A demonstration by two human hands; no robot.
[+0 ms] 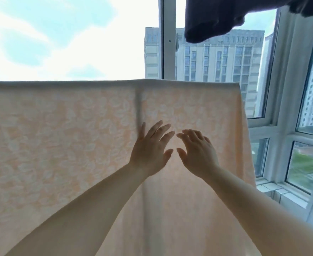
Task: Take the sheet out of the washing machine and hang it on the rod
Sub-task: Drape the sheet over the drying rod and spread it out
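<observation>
A pale peach sheet [59, 137] with a white leaf pattern hangs folded over a rod; the rod itself is hidden under the fold along the sheet's top edge. The sheet fills the lower left and middle of the view, and a vertical crease runs down its middle. My left hand [150, 150] and my right hand [198, 152] are raised side by side in front of the sheet's middle, fingers spread and straight, palms toward the cloth. I cannot tell whether they touch it. Neither hand holds anything.
A dark garment [216, 17] hangs overhead at the top right. Behind the sheet stands a white-framed window [167, 39] with tall buildings outside. To the right, more window panes and a tiled sill [285, 194] run along the wall.
</observation>
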